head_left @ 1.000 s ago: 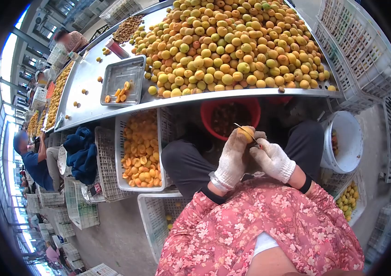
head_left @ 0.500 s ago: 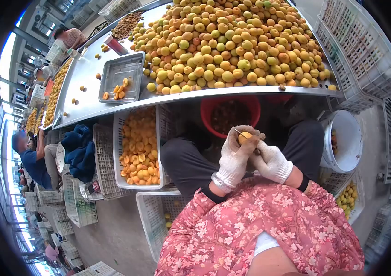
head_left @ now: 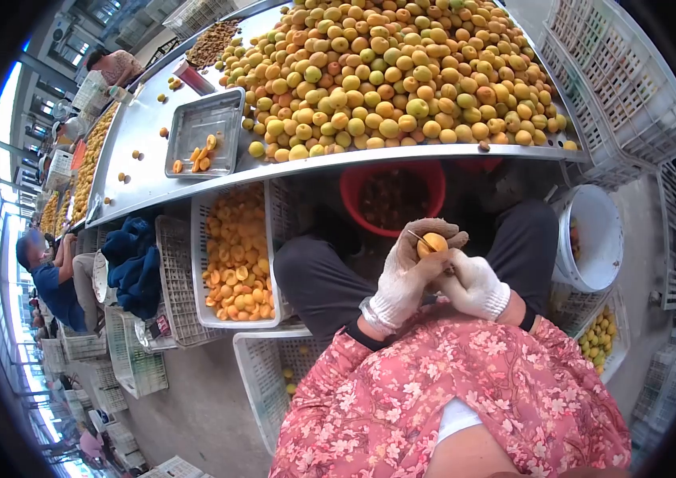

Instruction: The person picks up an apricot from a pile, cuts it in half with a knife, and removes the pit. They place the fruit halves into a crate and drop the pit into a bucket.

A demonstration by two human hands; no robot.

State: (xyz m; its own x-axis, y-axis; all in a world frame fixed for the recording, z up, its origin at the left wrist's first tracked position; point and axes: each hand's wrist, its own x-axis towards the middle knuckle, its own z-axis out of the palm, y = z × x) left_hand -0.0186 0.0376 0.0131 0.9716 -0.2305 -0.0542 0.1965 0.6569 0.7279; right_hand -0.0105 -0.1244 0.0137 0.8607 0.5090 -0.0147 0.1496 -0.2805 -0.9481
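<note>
In front of my lap, my left hand (head_left: 403, 280), in a white knit glove with stained fingers, is closed around a yellow-orange apricot (head_left: 433, 243). My right hand (head_left: 473, 283), gloved the same way, is closed close beside it. A thin blade-like tool (head_left: 418, 238) lies across the fruit's left side and seems to come from the right hand; its handle is hidden by the fingers. Below the table edge, just beyond my hands, stands a red basin (head_left: 348, 209) with dark brownish pieces inside.
A large apricot heap (head_left: 402, 80) covers much of the metal table (head_left: 143, 187). On it, a steel tray (head_left: 234, 147) holds several apricot pieces. Left of my knees is a crate (head_left: 269, 263) of apricot halves; at right stands a white bucket (head_left: 605, 239). A person (head_left: 55, 279) sits far left.
The apricot has turned in my left hand and shows more of its surface, with the thin tool now lying lower across it. My head view has shifted slightly.
</note>
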